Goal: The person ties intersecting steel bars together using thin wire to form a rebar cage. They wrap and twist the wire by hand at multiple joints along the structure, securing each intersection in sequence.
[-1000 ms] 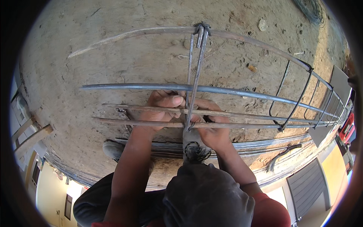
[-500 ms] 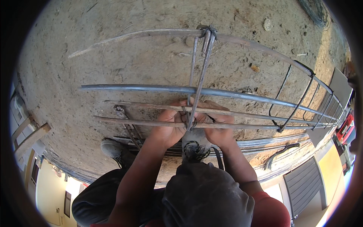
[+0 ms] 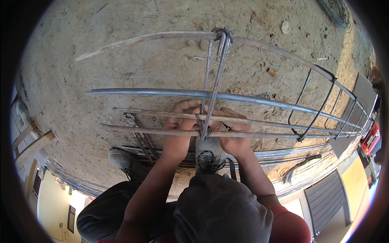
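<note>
Both my hands are at the lower corner of a bent steel stirrup (image 3: 216,77), part of a rebar cage. My left hand (image 3: 176,143) lies left of the stirrup, fingers curled around the two lower rebars (image 3: 142,129) and pinching thin tie wire (image 3: 198,118) at the joint. My right hand (image 3: 236,145) is closed just right of it, with a dark strand showing by the palm; its fingertips are partly hidden behind the bars. A blue-grey rebar (image 3: 162,93) passes above my hands. The stirrup's top is wired to the far rebar (image 3: 174,35).
More stirrups (image 3: 324,107) stand along the cage to the right. A shoe (image 3: 208,150) sits beneath the joint, near a bundle of dark wire (image 3: 211,163). Long rods lie behind, with a dark-handled brush-like tool (image 3: 302,165) on them. A wire coil (image 3: 336,14) lies far right.
My left hand has turned slightly, its fingers rising a little higher behind the lower bars near the stirrup. My right hand stays almost in place.
</note>
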Demonstrator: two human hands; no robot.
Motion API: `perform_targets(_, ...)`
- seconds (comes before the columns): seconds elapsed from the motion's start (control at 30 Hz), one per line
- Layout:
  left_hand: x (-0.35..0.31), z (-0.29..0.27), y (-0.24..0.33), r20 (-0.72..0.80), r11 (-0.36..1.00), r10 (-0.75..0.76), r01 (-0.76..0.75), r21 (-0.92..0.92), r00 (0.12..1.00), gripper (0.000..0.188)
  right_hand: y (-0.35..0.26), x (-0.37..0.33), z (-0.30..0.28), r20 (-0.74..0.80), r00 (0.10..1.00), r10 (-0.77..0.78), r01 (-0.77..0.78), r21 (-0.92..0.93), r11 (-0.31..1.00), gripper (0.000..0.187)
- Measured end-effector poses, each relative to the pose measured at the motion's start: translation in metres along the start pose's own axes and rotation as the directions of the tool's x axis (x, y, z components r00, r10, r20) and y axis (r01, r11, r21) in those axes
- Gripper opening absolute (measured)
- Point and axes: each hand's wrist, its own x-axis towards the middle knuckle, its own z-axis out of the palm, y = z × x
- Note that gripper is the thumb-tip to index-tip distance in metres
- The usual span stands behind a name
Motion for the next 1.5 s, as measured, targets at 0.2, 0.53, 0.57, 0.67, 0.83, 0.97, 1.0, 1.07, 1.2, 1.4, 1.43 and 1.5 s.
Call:
perform_targets(0.2, -0.004, -0.007, -0.007, -0.006, 0.975, 0.135, -0.132, 0.177, 0.991, 0.025, 0.002, 0.000, -0.004, 0.054, 0.998, 0.020, -0.020, -0.004, 1.000, 0.028)
perform_targets(0.53, -0.014, -0.013, -0.013, 0.078, 0.957, 0.288, -0.290, 0.009, 0.954, 0.039, -0.004, 0.005, -0.009, 0.195, 0.935, 0.296, -0.353, 0.438, 0.827, 0.040)
perform_targets(0.57, -0.013, -0.013, -0.014, 0.040, 0.957, 0.267, -0.269, 0.104, 0.963, 0.038, -0.005, 0.006, -0.008, 0.192, 0.922, 0.335, -0.386, 0.420, 0.821, 0.039)
perform_targets(0.67, -0.005, -0.015, -0.017, -0.026, 0.940, 0.233, -0.218, 0.262, 0.972, 0.036, -0.005, 0.008, -0.008, 0.115, 0.941, 0.317, -0.336, 0.251, 0.908, 0.037)
perform_targets(0.83, 0.004, -0.022, -0.024, 0.006, 0.945, 0.261, -0.256, 0.202, 0.965, 0.031, -0.005, 0.011, -0.009, 0.126, 0.942, 0.312, -0.336, 0.301, 0.892, 0.033)
perform_targets(0.97, 0.009, -0.026, -0.023, 0.080, 0.968, 0.204, -0.213, 0.132, 0.976, 0.031, -0.007, 0.012, -0.008, 0.107, 0.939, 0.327, -0.344, 0.324, 0.881, 0.026)
perform_targets(1.0, 0.010, -0.026, -0.023, 0.086, 0.980, 0.172, -0.179, 0.081, 0.981, 0.031, -0.007, 0.012, -0.008, 0.106, 0.936, 0.335, -0.350, 0.352, 0.868, 0.026)
perform_targets(1.07, 0.011, -0.024, -0.021, 0.124, 0.993, 0.089, -0.078, -0.091, 0.988, 0.030, -0.008, 0.012, -0.007, 0.110, 0.933, 0.342, -0.357, 0.401, 0.844, 0.026)
perform_targets(1.2, 0.014, -0.020, -0.012, 0.231, 0.929, 0.015, 0.072, -0.363, 0.973, 0.031, -0.009, 0.011, -0.008, 0.119, 0.939, 0.322, -0.343, 0.330, 0.880, 0.025)
perform_targets(1.4, 0.018, -0.015, -0.006, 0.126, 0.939, -0.069, 0.107, -0.328, 0.990, 0.027, -0.012, 0.008, -0.003, 0.084, 0.954, 0.289, -0.298, 0.384, 0.874, 0.024)
perform_targets(1.43, 0.017, -0.015, -0.005, 0.104, 0.948, -0.094, 0.121, -0.296, 0.990, 0.026, -0.011, 0.008, -0.002, 0.087, 0.953, 0.291, -0.301, 0.396, 0.868, 0.026)
perform_targets(1.5, 0.011, -0.016, -0.004, 0.045, 0.945, -0.142, 0.149, -0.290, 0.989, 0.025, -0.011, 0.008, 0.000, 0.072, 0.952, 0.296, -0.300, 0.390, 0.871, 0.028)
